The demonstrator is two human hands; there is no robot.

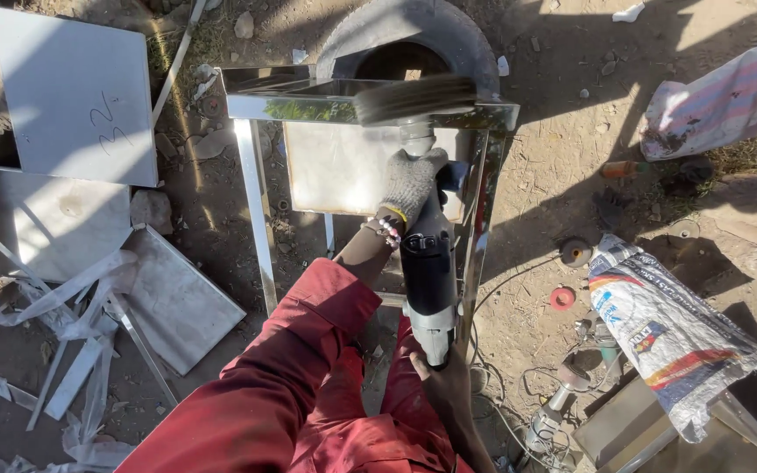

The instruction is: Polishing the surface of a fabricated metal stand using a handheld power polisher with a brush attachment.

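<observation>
The left hand (409,180) (in a knitted glove) is gripping the front of a black grinder (429,276), fingers wrapped tight. The bare right hand (444,377) is clasping its rear end. Its spinning wheel (415,98) is pressing on the shiny metal frame (256,188), standing on dirt beside loose metal sheets (76,92).
</observation>
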